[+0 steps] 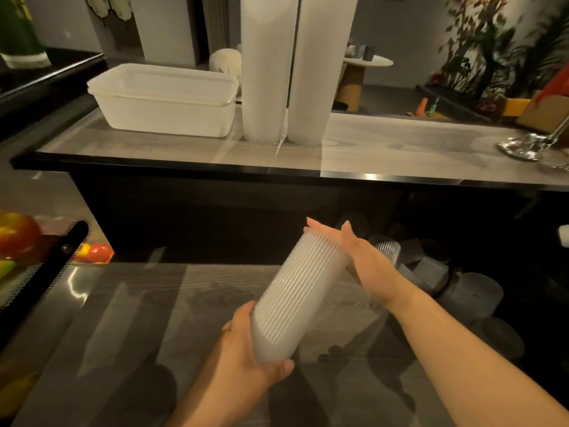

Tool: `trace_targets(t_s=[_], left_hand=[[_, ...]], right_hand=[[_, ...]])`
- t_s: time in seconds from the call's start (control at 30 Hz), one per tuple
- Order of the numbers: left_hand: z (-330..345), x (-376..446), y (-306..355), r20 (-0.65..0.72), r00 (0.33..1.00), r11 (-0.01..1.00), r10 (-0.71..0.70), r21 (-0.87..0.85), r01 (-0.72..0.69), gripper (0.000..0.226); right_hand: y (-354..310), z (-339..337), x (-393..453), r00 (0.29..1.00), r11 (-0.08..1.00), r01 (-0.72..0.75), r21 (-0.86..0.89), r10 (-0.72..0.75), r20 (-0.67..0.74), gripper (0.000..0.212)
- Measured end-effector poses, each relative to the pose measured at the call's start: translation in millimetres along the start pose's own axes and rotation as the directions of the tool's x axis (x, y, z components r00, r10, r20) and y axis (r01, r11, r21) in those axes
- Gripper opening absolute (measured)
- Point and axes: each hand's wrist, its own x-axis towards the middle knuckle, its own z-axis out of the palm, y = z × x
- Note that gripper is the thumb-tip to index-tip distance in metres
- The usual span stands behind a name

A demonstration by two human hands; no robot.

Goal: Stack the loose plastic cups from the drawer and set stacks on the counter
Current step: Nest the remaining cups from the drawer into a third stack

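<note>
stack of ribbed plastic cups [295,291], held tilted between both hands above the near desk [129,318]. the left hand [246,349] grips the lower end, its fingers [284,366] curled under the base and the thumb on the far side, so the stack leans up and away from those fingers toward the right. the right hand [357,257] lies flat against the upper end, its fingers [346,231] straight and together, pressing on the rim rather than wrapping round it.

just beyond and to the right of the right hand's fingers, loose cups [431,272] lie on their sides in the dark open drawer [523,272], some frosted, one ribbed cup [388,251] close behind the wrist.

well beyond both sets of fingers, on the far desk [400,149], two tall stacks stand upright and almost touching: the left tall stack [264,72] and the right tall stack [317,72], both rising out of the top of the view. left of them sits a white plastic tub [163,103]. far to the right of the fingers on that desk lies a shiny glass object [523,146]. to the left of the left hand's fingers, coloured fruit [18,235] shows behind a perforated black panel [46,272].
</note>
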Motion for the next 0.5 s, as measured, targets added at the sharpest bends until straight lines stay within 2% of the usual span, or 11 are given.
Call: trace_targets(t_s=[0.03, 0.1, 0.17, 0.2, 0.23, 0.3, 0.4, 0.5], left_hand=[[1, 0, 1, -0.002, 1.000, 1.000, 0.006, -0.003, -0.006, 0.101], [2, 1, 3, -0.015, 1.000, 1.000, -0.004, -0.013, 0.004, 0.100], [2, 3, 3, -0.040, 0.999, 1.000, -0.024, -0.018, 0.024, 0.100], [2, 4, 2, -0.044, 0.998, 0.999, -0.038, -0.018, 0.037, 0.101], [1, 6, 0, -0.045, 0.998, 0.999, -0.048, -0.018, 0.047, 0.101], [0, 8, -3, -0.035, 0.997, 0.998, -0.062, -0.017, 0.061, 0.104], [-3, 11, -7, -0.018, 0.997, 0.998, -0.070, -0.006, 0.070, 0.105], [-4, 16, -8, -0.031, 0.995, 0.996, -0.090, 0.013, 0.091, 0.104]], right_hand=[[4, -4, 4, 0.998, 0.997, -0.010, 0.075, 0.014, -0.062, 0.047], [22, -16, 19, 0.947, 0.990, -0.065, 0.127, 0.101, -0.305, 0.041], [44, -32, 36, 0.804, 0.963, -0.265, -0.039, 0.198, -0.561, 0.040], [53, -39, 43, 0.752, 0.898, -0.403, -0.177, 0.214, -0.624, 0.044], [61, -45, 49, 0.733, 0.804, -0.502, -0.317, 0.201, -0.650, 0.047], [70, -52, 61, 0.735, 0.655, -0.586, -0.478, 0.180, -0.654, 0.043], [75, -57, 77, 0.761, 0.553, -0.610, -0.567, 0.210, -0.614, 0.031], [83, -58, 94, 0.770, 0.472, -0.622, -0.625, 0.223, -0.598, 0.031]])
